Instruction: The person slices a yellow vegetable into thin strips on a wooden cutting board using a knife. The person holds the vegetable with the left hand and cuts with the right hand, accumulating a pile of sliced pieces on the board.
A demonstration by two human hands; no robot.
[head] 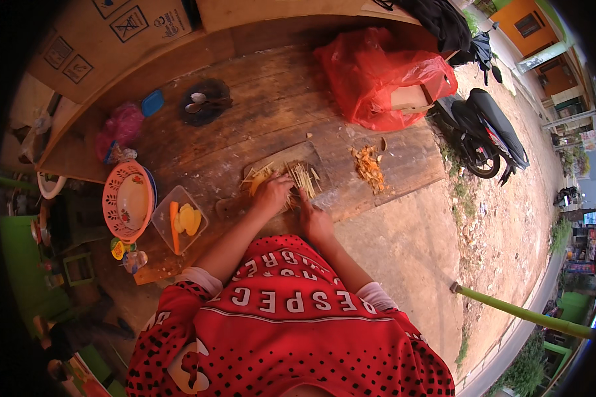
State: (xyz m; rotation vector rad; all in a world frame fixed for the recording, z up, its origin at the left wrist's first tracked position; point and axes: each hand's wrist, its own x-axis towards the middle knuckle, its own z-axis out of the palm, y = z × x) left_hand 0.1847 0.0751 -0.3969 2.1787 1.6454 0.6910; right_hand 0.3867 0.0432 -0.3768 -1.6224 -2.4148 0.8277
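On a worn wooden cutting board [308, 154], my left hand [273, 192] presses down with bent fingers on pale yellow vegetable slices [259, 182]. Just right of it, my right hand [317, 221] is closed with the index finger stretched forward, seemingly along a knife; the hand hides most of the knife. Thin pale vegetable sticks [303, 177] lie beyond the fingertips, and more stick out left of my left hand. To the left, a clear plastic container [168, 226] holds a peeled carrot [174, 223] and several yellow vegetable pieces [188, 221].
A pile of peelings [370, 168] lies on the wooden table [258, 114] to the right. A red plastic bag [362, 74] sits at the back right. A pink basin [110, 198] stands left; a dark stone mortar [203, 116] is behind. A motorbike [491, 134] is parked outside.
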